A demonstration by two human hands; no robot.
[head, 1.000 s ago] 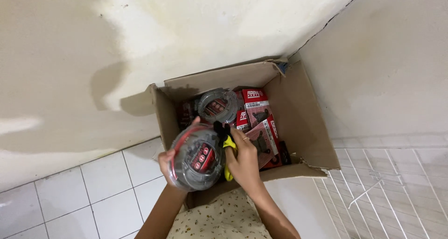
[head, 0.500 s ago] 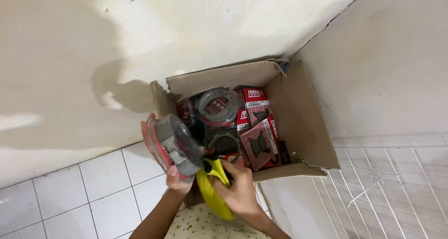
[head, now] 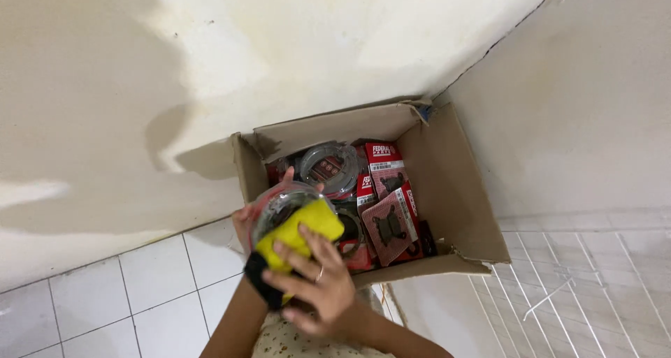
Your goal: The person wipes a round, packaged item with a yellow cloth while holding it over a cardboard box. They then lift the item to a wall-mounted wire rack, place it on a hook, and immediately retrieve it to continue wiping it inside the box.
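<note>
My left hand (head: 246, 222) holds a round clear plastic package (head: 279, 206) with a red rim and a grey metal part inside, just in front of an open cardboard box (head: 461, 204). My right hand (head: 314, 288), a ring on one finger, presses a yellow cloth (head: 302, 232) with a black edge flat against the package's face. Inside the box lie another round clear package (head: 330, 166) and several red flat packs (head: 388, 211) with dark parts on them.
The box sits in a corner between two cream, stained walls (head: 210, 64). White floor tiles (head: 105, 295) lie at the lower left. A white wire rack (head: 573, 288) lies flat at the lower right. My patterned garment (head: 286, 340) shows at the bottom.
The round package was tilted out to the left, then brought back in front of the box. My right hand has moved the yellow cloth from under the package onto its face.
</note>
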